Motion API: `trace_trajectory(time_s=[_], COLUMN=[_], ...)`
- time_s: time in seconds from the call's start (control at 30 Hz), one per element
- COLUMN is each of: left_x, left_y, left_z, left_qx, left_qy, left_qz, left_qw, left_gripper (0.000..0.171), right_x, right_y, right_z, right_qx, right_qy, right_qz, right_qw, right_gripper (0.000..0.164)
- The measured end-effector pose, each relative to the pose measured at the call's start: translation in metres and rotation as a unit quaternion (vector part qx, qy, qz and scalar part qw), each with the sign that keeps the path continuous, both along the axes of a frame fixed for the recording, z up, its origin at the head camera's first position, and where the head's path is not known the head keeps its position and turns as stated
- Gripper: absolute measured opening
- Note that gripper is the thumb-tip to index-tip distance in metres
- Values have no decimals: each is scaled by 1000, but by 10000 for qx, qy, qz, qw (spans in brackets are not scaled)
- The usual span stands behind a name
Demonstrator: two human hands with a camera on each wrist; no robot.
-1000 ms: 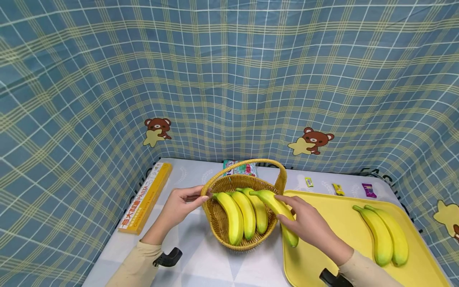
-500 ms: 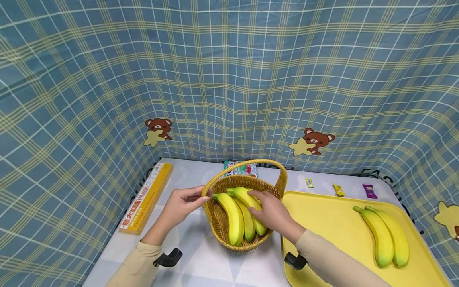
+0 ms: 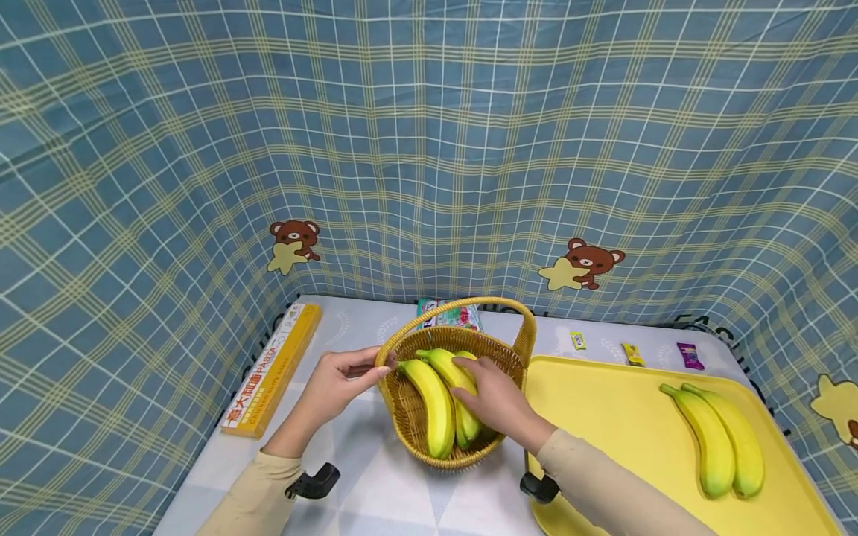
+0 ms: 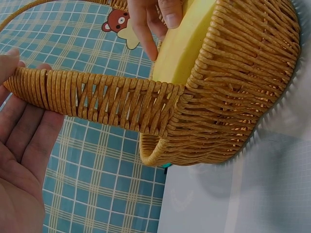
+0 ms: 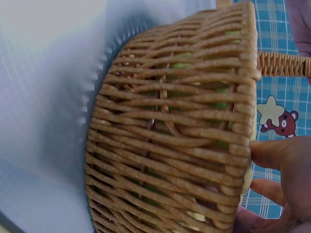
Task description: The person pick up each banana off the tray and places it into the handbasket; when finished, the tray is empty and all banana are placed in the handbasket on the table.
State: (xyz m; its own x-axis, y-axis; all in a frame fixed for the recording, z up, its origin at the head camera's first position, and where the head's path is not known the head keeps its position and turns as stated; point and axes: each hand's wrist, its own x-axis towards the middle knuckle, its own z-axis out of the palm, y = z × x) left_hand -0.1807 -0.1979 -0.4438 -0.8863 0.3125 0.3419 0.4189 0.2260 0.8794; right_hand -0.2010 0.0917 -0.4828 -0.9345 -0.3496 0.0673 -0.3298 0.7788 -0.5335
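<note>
My left hand (image 3: 342,383) pinches the left side of the arched handle (image 3: 462,301) of a wicker basket (image 3: 407,413), thumb on one side and partly spread fingers on the other. My right hand (image 3: 496,394) reaches in over the basket's right rim, thumb and fingers bent around a yellow banana (image 3: 440,363); its grip is only wide enough for the fruit. This banana lies inside the basket, just right of another banana (image 3: 431,409); my hand hides most of whatever is beneath. The basket stands on a pale tablecloth (image 3: 375,491). To its right, a yellow tray (image 3: 603,417) bears two more bananas (image 3: 707,443) side by side, toward the tray's right. Beyond the tray's far edge lie three small wrapped sweets: yellow-green (image 3: 578,340), yellow (image 3: 632,353) and purple (image 3: 690,356). Behind the basket is a colourful packet (image 3: 461,318), partly covered. Well to the left, an orange-and-white pasta box (image 3: 271,372) lies at a slant. A blue checked curtain (image 3: 429,149) with printed bears closes off the far side.
</note>
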Motion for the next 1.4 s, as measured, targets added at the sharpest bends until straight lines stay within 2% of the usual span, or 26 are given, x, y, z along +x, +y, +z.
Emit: trace_trajectory(time_s=[0.23, 0.7, 1.13, 1.4], left_x=[-1, 0, -1, -1], left_y=[-1, 0, 0, 1], left_z=[-2, -1, -1, -1], left_qx=[-52, -13, 2, -41], left_qy=[147, 44, 51, 66], left_qz=[24, 40, 12, -20], left_qw=[9999, 10000, 10000, 10000], left_gripper=[27, 29, 29, 28], right_x=[5, 12, 35, 47], right_y=[-3, 19, 77, 133], right_z=[-1, 5, 20, 23], right_qx=[-61, -611, -818, -419], right_qy=[105, 73, 300, 384], right_qz=[179, -50, -356, -882], right_qw=[9998, 9981, 9956, 9945], right_gripper=[53, 50, 47, 46])
